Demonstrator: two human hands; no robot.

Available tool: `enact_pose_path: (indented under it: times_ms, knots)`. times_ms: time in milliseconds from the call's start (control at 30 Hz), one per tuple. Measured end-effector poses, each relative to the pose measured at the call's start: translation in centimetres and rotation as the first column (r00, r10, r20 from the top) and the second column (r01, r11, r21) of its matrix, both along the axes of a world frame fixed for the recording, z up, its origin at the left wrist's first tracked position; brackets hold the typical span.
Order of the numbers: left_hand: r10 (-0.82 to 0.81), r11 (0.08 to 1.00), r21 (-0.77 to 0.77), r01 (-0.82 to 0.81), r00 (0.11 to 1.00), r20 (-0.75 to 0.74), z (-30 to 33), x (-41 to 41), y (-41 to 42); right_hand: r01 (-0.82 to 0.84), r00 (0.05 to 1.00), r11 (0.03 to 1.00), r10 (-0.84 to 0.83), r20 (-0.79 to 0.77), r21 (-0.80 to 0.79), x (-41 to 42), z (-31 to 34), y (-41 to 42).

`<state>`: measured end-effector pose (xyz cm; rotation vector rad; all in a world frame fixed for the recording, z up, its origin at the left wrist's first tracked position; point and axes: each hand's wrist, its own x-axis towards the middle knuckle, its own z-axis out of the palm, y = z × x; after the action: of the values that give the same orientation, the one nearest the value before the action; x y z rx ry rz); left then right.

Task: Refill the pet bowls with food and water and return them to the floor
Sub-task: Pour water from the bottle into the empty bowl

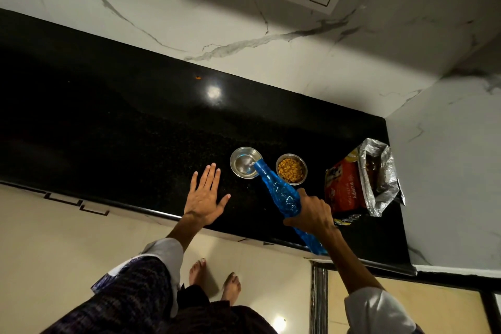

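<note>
1. Two steel bowls stand side by side on the black worktop (135, 116): water bowl (245, 162), and food bowl (291, 169) at its 3 o'clock.
2. One blue bottle (279, 192), tilted, mouth over the water bowl's rim.
3. Right hand (311, 211) has its grip round the bottle, at the bowls' 5 o'clock.
4. Left hand (206, 195) lies flat, fingers spread, at 8 o'clock.
5. One opened food bag (360, 182) at 3 o'clock.

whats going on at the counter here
A person is refilling pet bowls on a black countertop. The right hand grips a blue plastic bottle, tilted so its mouth sits over the left steel bowl, and water is pouring in. The left hand rests open and flat on the counter beside that bowl. The other steel bowl already holds kibble, and an opened puppy food bag lies to its right. Neither bowl is back on the floor yet.
</note>
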<state>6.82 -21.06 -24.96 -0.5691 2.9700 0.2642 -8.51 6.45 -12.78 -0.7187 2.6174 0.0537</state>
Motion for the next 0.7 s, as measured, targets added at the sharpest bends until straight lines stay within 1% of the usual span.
enact_pose_path:
  times_ms: [700]
  knots:
    - [-0.007,1.0,0.005,0.007,1.0,0.002,0.25,0.09,0.07,-0.002,1.0,1.0,0.002,0.007,-0.019,0.12,0.04,0.23]
